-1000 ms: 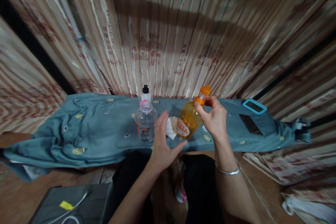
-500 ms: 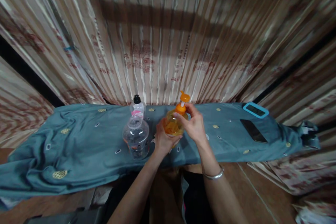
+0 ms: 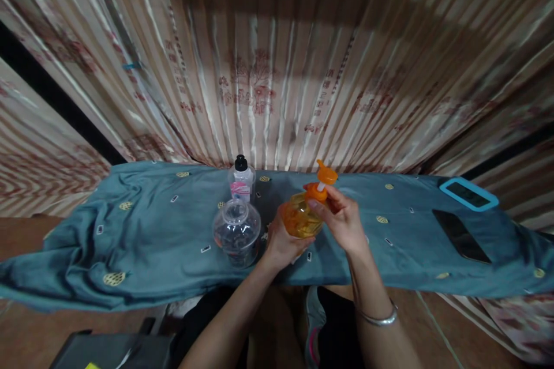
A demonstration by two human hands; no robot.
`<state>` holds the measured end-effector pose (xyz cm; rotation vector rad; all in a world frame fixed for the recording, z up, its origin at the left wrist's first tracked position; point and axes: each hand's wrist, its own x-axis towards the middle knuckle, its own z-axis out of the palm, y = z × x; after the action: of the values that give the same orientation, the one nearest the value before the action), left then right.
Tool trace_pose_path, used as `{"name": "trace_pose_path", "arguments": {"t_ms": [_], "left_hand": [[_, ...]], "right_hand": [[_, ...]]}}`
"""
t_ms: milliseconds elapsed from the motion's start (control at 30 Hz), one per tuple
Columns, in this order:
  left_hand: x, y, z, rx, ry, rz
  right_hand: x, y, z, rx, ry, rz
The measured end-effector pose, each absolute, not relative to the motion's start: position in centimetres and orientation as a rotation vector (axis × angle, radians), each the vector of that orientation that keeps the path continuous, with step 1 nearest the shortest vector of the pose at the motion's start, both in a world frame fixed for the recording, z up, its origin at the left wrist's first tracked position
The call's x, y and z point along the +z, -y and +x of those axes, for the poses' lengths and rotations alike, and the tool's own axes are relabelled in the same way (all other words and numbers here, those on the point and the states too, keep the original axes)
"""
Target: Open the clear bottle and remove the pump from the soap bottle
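Note:
A clear pump bottle (image 3: 306, 220) with amber contents and an orange pump top (image 3: 327, 175) is held tilted to the right over the cloth. Around its body wraps my left hand (image 3: 286, 242), closed. My right hand (image 3: 341, 216) grips the orange collar of the pump, thumb in front and fingers behind. To the left of my left hand stands an open-necked clear plastic bottle (image 3: 237, 233). Just behind that is a clear bottle with a black cap and a pink label (image 3: 241, 181).
A teal patterned cloth (image 3: 160, 242) covers the table. On the right lie a dark phone (image 3: 462, 236) and a blue-framed device (image 3: 470, 194). Striped curtains (image 3: 277, 86) hang behind the table. Below the front edge, a dark grey object (image 3: 116, 349) shows at lower left.
The pump bottle has tipped further to the right, and my right hand has shifted onto the pump collar. The whole view has moved, so the table things appear further right.

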<state>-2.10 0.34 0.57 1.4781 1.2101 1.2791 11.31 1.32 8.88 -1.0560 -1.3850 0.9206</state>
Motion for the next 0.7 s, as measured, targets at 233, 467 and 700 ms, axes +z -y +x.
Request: {"name": "trace_pose_path", "arguments": {"t_ms": [233,467,700], "left_hand": [[0.76,0.00,-2.15,1.259,-1.220,1.472],[0.67,0.28,-1.76,1.248,-1.187,1.452],[1.23,0.25,-1.74,1.200,-1.241,1.460]], "right_hand": [[8.63,-1.30,11.80,1.009,1.347,-0.967],[8.83,-1.51,11.19,0.915,1.181,-0.960],[9.43,-0.95,11.84,0.914,1.230,-1.008]]}}
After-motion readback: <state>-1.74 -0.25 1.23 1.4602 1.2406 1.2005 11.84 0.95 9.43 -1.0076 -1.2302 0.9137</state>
